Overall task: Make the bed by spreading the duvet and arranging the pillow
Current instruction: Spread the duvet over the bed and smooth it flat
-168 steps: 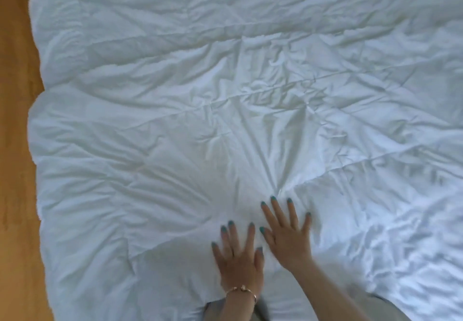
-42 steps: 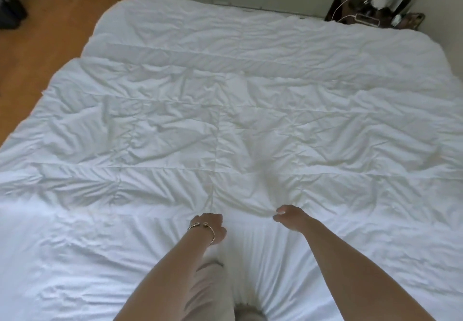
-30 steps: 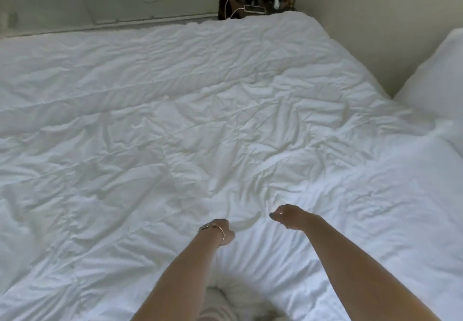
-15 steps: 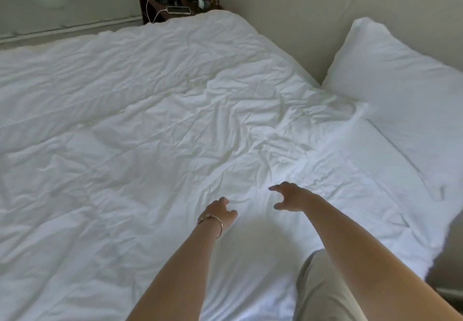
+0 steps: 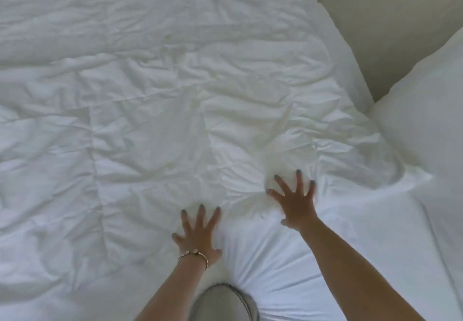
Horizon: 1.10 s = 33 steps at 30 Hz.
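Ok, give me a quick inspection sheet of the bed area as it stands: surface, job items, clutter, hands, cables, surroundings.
Surface: bed covered by the white duvet, spread out but creased, with quilted seams showing.
Job's things: duvet lies flat across the bed; white pillow at the right edge, leaning against the wall, the duvet's edge reaching its base.
Clutter: nothing seen.
Hands: left hand and right hand both flat on the duvet with fingers spread, pressing it down; a bracelet on the left wrist.
Cables: nothing seen.
Surroundings: plain beige wall at upper right; the person's knee at the bottom edge.
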Each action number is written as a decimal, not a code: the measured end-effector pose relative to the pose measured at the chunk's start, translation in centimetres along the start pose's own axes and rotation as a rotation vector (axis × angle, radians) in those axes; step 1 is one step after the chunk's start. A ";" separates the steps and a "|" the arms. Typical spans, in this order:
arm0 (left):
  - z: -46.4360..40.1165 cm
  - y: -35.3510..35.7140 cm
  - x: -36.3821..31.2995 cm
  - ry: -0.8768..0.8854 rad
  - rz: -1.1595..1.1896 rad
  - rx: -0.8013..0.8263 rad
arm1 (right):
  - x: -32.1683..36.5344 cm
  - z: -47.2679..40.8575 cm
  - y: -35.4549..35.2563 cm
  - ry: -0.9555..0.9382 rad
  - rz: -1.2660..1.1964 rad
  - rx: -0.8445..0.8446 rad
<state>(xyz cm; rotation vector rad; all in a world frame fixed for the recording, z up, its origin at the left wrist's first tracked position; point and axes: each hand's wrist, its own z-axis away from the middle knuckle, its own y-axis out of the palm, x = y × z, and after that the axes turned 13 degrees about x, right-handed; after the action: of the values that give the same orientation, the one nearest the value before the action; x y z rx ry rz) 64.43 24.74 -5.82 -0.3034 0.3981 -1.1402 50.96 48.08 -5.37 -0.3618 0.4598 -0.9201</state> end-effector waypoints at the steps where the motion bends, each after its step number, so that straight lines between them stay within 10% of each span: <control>1: -0.5 0.1 -0.4 -0.029 -0.038 -0.037 | -1.7 -0.3 1.2 0.006 -0.027 -0.039; 6: -3.9 -1.0 -2.4 0.103 -0.337 -0.185 | -5.7 -5.2 3.1 -0.185 -0.056 -0.005; 16: -9.7 -3.4 -4.6 0.027 -0.238 0.061 | -5.3 -10.0 5.3 -0.171 -0.001 -0.029; 33: -12.2 0.8 -2.7 0.076 -0.423 -0.305 | -2.6 -9.6 7.0 0.021 0.002 -0.313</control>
<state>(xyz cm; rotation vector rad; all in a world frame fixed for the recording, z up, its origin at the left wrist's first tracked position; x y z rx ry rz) 58.57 27.16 -16.59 -0.6347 0.5949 -1.5084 49.31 53.20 -16.30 -0.6361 0.6260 -0.8509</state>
